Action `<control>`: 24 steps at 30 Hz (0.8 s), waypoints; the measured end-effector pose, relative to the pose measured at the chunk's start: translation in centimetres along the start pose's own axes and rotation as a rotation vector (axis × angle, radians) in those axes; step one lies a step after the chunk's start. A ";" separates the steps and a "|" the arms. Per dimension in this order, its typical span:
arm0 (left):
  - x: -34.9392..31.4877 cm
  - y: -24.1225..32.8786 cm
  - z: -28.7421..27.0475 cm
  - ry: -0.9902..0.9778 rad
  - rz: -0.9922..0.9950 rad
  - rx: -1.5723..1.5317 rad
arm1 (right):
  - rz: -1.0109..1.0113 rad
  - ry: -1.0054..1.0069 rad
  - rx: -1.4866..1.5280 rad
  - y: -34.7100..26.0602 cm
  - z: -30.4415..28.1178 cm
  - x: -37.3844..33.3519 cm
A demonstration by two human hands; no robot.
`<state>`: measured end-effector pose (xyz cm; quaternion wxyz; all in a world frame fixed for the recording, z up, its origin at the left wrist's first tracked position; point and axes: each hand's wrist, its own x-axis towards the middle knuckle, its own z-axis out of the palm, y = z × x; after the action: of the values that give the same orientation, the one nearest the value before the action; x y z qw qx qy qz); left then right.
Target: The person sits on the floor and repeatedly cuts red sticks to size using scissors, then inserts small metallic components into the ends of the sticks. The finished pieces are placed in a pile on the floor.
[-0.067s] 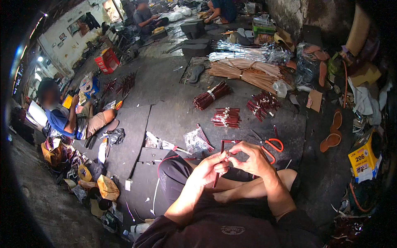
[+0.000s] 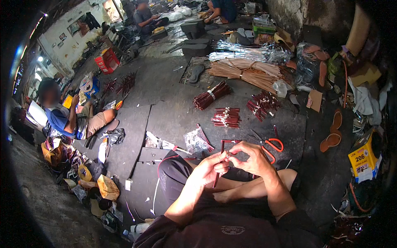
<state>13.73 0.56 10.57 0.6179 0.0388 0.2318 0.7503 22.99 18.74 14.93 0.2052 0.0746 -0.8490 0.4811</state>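
Observation:
My left hand is closed on a narrow dark red strap, whose one end hangs below the fingers while another part bends over above them. Facing it, my right hand is pinched at a small shiny metal piece, perhaps a buckle, where the fingertips of both hands meet. The fingers partly hide this piece. Just beyond my right hand lie scissors with orange handles. A clear plastic bag of small parts rests past my left hand.
Ahead on the dark floor mat lie a tied bundle of dark red straps, a row of straps with metal fittings and a looser pile. Farther off are tan strips. Brown soles and a yellow box stand right. A co-worker sits left.

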 end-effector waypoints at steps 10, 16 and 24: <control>0.4 0.4 1.7 0.008 0.050 -0.015 | -0.052 0.019 -0.013 0.1 -0.8 0.5; 0.6 0.7 1.6 -0.034 0.064 -0.002 | 0.032 0.011 0.050 0.0 -1.2 0.2; 1.8 -0.3 2.1 0.177 0.337 0.210 | 0.148 0.067 0.178 0.3 -2.0 0.2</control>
<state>14.28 2.94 11.97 0.4534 0.0752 0.3524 0.8152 23.25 20.60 15.74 0.1901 0.0134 -0.7987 0.5707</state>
